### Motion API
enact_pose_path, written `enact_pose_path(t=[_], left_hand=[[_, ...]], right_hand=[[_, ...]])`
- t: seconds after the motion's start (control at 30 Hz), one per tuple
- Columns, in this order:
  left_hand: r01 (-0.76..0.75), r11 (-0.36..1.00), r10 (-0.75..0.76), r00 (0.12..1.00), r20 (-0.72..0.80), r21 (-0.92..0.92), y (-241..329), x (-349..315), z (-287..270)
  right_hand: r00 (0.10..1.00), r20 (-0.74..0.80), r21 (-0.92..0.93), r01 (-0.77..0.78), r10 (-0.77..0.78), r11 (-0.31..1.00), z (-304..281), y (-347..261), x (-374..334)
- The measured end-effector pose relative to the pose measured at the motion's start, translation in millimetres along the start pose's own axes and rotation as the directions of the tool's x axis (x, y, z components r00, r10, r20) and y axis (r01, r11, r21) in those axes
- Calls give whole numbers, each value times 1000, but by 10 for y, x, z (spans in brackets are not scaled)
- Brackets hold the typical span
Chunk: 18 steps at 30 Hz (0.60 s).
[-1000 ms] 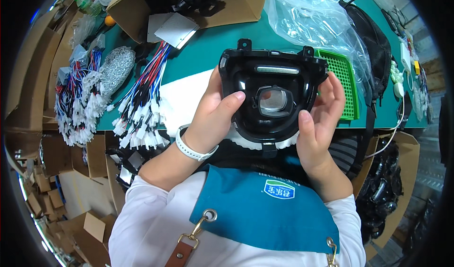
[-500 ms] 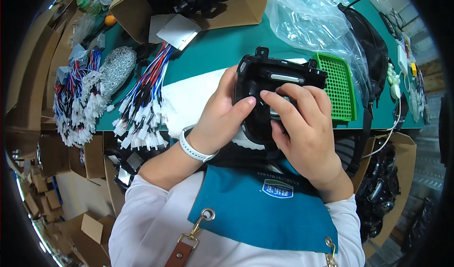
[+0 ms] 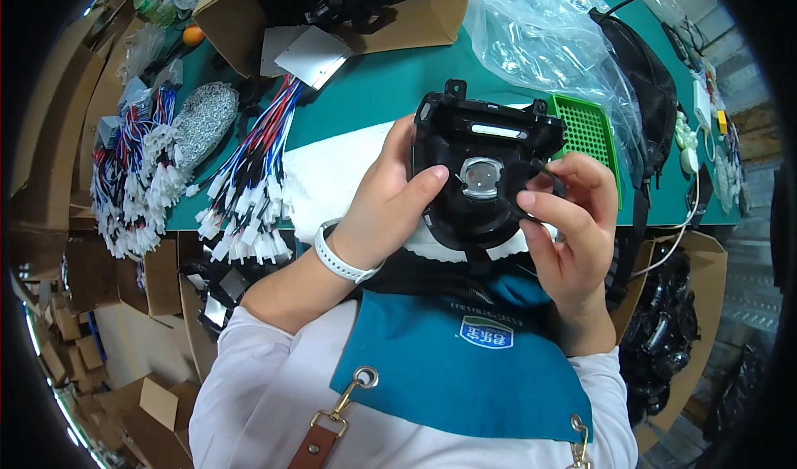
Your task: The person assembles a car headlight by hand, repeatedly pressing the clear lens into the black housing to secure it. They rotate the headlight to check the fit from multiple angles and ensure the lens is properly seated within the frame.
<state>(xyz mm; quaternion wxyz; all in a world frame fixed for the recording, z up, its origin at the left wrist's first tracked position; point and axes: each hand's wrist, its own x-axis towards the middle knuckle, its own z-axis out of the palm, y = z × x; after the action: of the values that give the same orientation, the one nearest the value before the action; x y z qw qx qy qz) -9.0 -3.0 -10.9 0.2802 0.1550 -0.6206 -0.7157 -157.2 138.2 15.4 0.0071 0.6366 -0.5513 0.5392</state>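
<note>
A glossy black lamp-like housing (image 3: 448, 220) with mounting tabs is tilted up above the white cloth. It has a pale strip and a round clear lens (image 3: 481, 178) in a silver frame. My left hand (image 3: 398, 187) grips its left side, the thumb over the front rim and the other fingers hidden behind. At the housing's right edge, my right hand (image 3: 577, 216) is closed with bent fingers around a small dark curved piece (image 3: 541, 175). Whether that piece is separate from the housing I cannot tell.
The white cloth (image 3: 324, 174) lies on the green table. Left are bundled wires with white connectors (image 3: 253, 212). A cardboard box (image 3: 415, 33) of black parts stands behind; a green perforated tray (image 3: 589, 129), clear plastic bag (image 3: 540, 37) and black bag (image 3: 643, 87) lie to the right.
My right hand has moved right, off the middle of the housing, uncovering the round lens. The housing has shifted slightly left; my left hand keeps its grip.
</note>
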Motion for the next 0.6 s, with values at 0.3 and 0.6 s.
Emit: enact_pose_path(t=[0.3, 0.6], left_hand=[[26, 1000, -26, 1000, -7, 7, 47, -4, 8], [45, 999, -45, 999, 0, -4, 42, -2, 2]], right_hand=[[994, 56, -262, 104, -93, 959, -49, 57, 56], [996, 54, -259, 86, -74, 962, 54, 135, 17]])
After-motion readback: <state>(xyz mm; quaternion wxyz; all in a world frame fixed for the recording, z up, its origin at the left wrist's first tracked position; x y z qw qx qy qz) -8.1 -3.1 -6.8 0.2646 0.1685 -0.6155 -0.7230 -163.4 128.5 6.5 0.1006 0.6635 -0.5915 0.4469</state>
